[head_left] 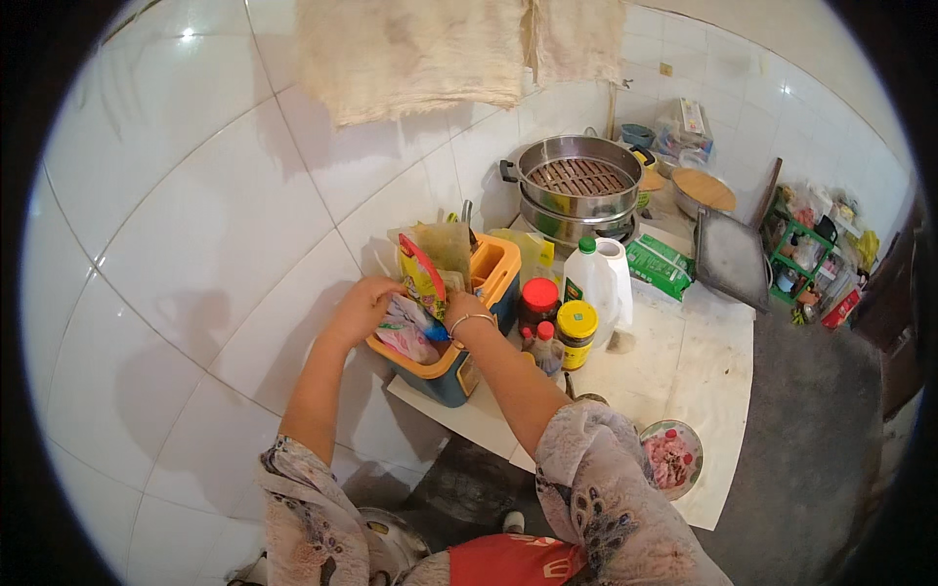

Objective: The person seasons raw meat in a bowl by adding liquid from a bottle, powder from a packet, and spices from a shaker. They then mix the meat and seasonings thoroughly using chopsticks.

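An orange and blue plastic box (496,278) stands on the white counter against the tiled wall, stuffed with packets. My left hand (363,305) grips packets at the box's left end, by a pink and white packet (405,332). My right hand (461,313), with a bangle on the wrist, reaches into the middle of the box and holds a red, yellow and green packet (422,276) that stands upright. Whether the fingers also touch other packets is hidden.
Right of the box stand a red-lidded jar (538,301), a yellow-lidded jar (576,332), a small bottle (547,348) and a white jug (596,278). Behind is a steel steamer pot (578,186). A plate of raw meat (672,455) sits at the counter's near edge; a dark tray (731,256) leans beyond.
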Demonstrator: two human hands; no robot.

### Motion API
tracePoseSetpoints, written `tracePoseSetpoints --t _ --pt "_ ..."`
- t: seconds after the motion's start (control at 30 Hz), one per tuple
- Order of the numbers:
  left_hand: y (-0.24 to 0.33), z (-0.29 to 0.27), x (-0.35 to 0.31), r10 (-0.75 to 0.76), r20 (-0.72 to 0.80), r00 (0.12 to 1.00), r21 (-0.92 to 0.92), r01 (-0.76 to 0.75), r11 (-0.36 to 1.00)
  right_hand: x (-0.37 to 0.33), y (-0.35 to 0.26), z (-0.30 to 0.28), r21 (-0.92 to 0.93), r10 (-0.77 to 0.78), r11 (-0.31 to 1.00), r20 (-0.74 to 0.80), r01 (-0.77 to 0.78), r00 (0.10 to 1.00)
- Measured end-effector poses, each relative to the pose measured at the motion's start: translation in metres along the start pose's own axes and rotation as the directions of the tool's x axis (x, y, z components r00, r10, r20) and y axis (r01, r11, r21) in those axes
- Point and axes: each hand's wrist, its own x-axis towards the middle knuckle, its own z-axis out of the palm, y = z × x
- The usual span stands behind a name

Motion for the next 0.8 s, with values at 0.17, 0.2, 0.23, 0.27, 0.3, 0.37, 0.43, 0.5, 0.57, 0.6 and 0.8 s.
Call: tracePoseSetpoints --t 0.17,0.2,0.23,0.27,0.3,0.37,0.43,0.5,0.57,0.6,0.8 --pt "-0.015 0.005 -0.001 0.039 0.014 0.999 -0.109 -0.037 0.993 -0.032 0.0 -0.006 0.303 0.018 0.952 -0.199 0.044 0.98" --pt "-0.017 0.006 -0.002 -0.006 0.034 0.999 -0.128 0.01 0.992 -0.035 0.003 -0.001 0.306 0.005 0.95 -0.228 0.066 0.974" --pt "-0.006 0.004 -0.001 -0.041 0.057 0.998 -0.152 0.049 0.987 -0.037 0.008 0.002 0.301 -0.002 0.95 -0.264 0.085 0.965" --pt "0.003 0.004 0.001 -0.075 0.081 0.994 -0.174 0.088 0.981 -0.039 0.011 0.005 0.39 0.029 0.918 -0.252 0.074 0.967" --pt "0.009 0.004 0.004 -0.098 0.077 0.992 -0.204 0.112 0.972 -0.038 0.016 0.005 0.407 0.027 0.912 -0.197 0.056 0.98" --pt "0.011 0.004 -0.003 -0.181 0.066 0.981 -0.26 0.192 0.946 -0.054 0.005 -0.005 0.44 0.005 0.898 -0.051 0.018 0.999" --pt "0.009 0.006 -0.005 -0.066 -0.022 0.998 -0.18 0.061 0.982 -0.053 0.012 0.0 0.399 -0.062 0.911 -0.121 0.106 0.991" --pt "0.01 0.009 -0.015 0.044 -0.15 0.988 -0.092 -0.059 0.994 -0.058 0.016 -0.004 0.383 -0.073 0.914 -0.159 0.13 0.984" --pt "0.017 0.009 -0.041 0.116 -0.329 0.937 0.028 -0.113 0.993 -0.061 0.007 -0.006 0.467 -0.057 0.88 -0.069 0.083 0.996" --pt "0.02 0.008 -0.056 0.128 -0.393 0.911 0.083 -0.104 0.991 -0.068 0.005 -0.004 0.428 -0.143 0.883 -0.148 0.194 0.979" --pt "0.073 0.023 -0.181 -0.056 -0.537 0.842 -0.028 0.049 0.998 -0.1 0.01 0.0 0.59 -0.298 0.733 -0.167 0.338 0.94"
